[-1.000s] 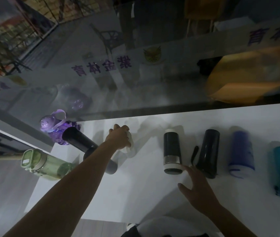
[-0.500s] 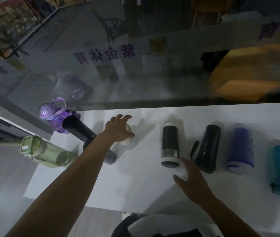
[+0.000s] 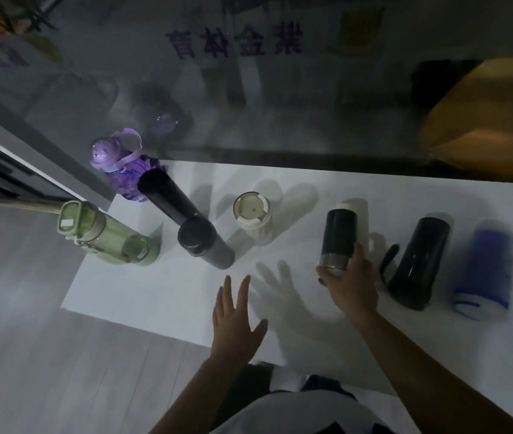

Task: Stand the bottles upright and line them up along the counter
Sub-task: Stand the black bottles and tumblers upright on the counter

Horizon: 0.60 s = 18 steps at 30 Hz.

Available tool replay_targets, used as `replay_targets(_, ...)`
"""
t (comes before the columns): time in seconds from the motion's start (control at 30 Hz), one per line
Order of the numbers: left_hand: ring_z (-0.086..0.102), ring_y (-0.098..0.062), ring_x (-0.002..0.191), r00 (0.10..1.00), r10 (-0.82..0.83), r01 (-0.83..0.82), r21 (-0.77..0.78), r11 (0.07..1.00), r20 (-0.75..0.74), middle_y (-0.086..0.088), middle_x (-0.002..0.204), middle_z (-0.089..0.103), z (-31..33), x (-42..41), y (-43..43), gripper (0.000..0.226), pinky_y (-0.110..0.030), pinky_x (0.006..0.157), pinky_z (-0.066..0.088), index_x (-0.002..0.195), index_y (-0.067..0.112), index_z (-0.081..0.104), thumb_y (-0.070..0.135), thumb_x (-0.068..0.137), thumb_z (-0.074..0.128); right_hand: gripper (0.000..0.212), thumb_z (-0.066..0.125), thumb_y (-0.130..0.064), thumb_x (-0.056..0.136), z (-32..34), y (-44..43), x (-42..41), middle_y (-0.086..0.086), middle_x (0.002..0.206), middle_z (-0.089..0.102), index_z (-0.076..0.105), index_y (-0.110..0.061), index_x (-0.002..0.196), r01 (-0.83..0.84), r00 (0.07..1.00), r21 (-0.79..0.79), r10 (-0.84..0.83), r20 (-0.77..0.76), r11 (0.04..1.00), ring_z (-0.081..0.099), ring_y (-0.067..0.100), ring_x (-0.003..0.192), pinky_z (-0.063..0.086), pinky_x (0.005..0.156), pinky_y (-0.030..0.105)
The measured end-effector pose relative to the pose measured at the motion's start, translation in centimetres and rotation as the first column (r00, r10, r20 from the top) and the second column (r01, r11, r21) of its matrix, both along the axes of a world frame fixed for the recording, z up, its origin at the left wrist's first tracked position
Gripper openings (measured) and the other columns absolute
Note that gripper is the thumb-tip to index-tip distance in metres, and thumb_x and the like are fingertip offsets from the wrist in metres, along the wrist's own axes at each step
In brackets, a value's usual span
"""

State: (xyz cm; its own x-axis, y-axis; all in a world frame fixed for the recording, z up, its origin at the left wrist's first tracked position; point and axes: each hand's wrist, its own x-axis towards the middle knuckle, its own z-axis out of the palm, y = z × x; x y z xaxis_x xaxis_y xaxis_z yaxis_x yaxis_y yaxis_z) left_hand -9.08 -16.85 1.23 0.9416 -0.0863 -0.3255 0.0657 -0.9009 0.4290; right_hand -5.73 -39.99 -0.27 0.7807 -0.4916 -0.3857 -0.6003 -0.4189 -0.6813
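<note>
Since the right hand (image 3: 350, 283) is already curled round the near, silver-banded end of the black cylindrical bottle with a white far end (image 3: 339, 233), which lies flat on the white counter (image 3: 161, 296) pointing away from the person, the sound move is probably to pivot it up on its base, not lift it clear. Which end is the base I cannot tell, so check first. The left hand (image 3: 236, 317) hovers empty with fingers spread above the front edge, free to steady the body. Set it beside the upright white lidded cup (image 3: 252, 211), in the gap before the lying black flask with a strap (image 3: 418, 261), keeping the wrist from brushing either neighbour.
</note>
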Motion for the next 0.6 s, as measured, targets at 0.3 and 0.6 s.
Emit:
replay_targets(0.3,-0.013,-0.033,0.149,0.967,-0.161,0.184,0.109,0.977,-0.196,-0.006,0.162,-0.019,-3.3,1.0,3.5,0.088,-0.051,0.121,0.005,0.152,0.034,-0.007,0.048,0.090,0.054,0.096,0.074,-0.051,0.050,1.9,-0.1,0.2,0.004,0.104,0.057,0.031,-0.040,0.135,-0.069,0.994,-0.091,0.060,-0.092,0.993,0.064,0.026,0.076,0.059,0.064,0.047)
replay_targets(0.6,-0.018,-0.035,0.148,0.895,-0.359,0.403,0.137,0.905,-0.265,-0.003,0.161,-0.023,-4.2,3.3,4.0,0.092,-0.065,0.114,0.005,0.151,0.038,-0.012,0.050,0.087,0.053,0.055,0.076,-0.042,0.069,12.5,1.1,4.2,0.002,0.112,0.062,0.056,-0.025,0.118,-0.341,0.932,-0.260,0.290,-0.216,0.903,0.061,0.028,0.098,0.054,0.085,0.047)
